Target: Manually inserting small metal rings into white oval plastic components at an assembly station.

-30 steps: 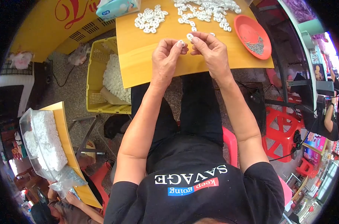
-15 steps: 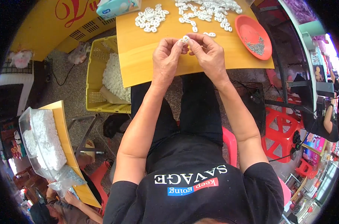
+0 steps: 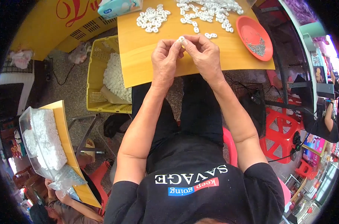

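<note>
- Left hand (image 3: 164,56), one; right hand (image 3: 204,56), one: apart a second ago, now together, both pinching.
- White piece (image 3: 181,39), one visible: gripped where they meet, over tabletop (image 3: 139,54).
- Red dish (image 3: 248,31), one: rightward.
- Yellow crate (image 3: 96,86), one: leftward.

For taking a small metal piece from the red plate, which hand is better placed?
Your right hand, probably: the red plate with the metal pieces lies on that side. The left hand is farther away, and both hands meet at a small white piece.
</note>
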